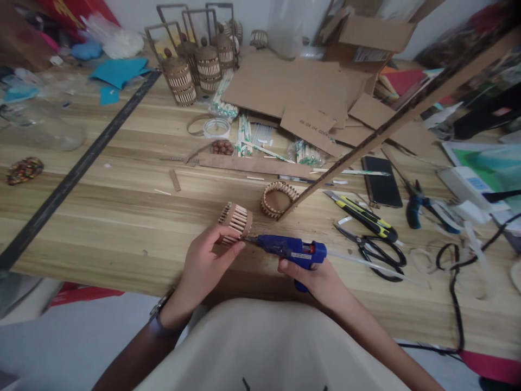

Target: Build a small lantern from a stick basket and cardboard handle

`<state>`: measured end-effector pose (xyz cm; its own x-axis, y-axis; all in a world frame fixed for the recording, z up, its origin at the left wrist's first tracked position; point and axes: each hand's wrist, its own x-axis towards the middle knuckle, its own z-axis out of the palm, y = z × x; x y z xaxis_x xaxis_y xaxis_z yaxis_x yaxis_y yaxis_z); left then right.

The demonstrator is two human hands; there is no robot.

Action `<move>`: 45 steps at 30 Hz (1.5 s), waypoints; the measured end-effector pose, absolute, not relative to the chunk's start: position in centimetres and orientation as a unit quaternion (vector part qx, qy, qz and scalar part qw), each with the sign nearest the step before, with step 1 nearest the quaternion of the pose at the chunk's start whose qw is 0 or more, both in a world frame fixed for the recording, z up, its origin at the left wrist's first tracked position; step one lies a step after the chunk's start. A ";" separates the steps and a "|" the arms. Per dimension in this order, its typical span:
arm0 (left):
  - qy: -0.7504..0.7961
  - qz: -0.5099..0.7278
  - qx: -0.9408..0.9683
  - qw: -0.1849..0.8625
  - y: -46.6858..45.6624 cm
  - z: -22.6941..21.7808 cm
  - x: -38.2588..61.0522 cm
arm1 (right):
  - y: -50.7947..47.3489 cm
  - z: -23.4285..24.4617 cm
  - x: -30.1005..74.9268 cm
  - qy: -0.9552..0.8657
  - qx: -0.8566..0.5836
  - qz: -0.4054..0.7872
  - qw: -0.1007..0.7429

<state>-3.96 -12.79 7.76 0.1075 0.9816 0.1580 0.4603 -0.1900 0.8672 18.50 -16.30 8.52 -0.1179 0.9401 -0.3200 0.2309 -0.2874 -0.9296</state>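
My left hand (211, 258) grips a small round basket (236, 218) made of upright pale sticks with brown cardboard bands, tilted on its side above the table. In my right hand (315, 277) is a blue hot glue gun (285, 247), a long clear glue stick (366, 263) trailing out of its back end. The gun's nozzle points left and meets the basket's edge by my left thumb; whether it touches cannot be made out. Just beyond, a second round stick basket (279, 199) stands on the table, showing its brown bottom.
Black-handled scissors (380, 255), a yellow-black utility knife (362, 214), a phone (381, 182) and pliers (415, 203) lie to the right. A long cardboard strip (391, 127) slants across. Stick lanterns (207, 68) and cardboard sheets (285, 87) fill the back.
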 end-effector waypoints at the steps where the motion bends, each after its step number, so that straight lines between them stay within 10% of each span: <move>1: 0.540 0.392 0.665 0.334 -12.8 7.8 -3.9 | -16.3 8.5 18.5 -0.503 -0.584 0.552 0.320; 45: 0.528 0.404 0.665 0.340 -13.0 7.6 -3.7 | -16.9 8.1 18.3 -0.556 -0.603 0.474 0.320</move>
<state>-3.71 -12.97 7.60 0.1150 0.9772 0.1785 0.4280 -0.2109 0.8788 18.33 -16.91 8.08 -0.0674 0.9740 -0.2163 0.3678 -0.1773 -0.9129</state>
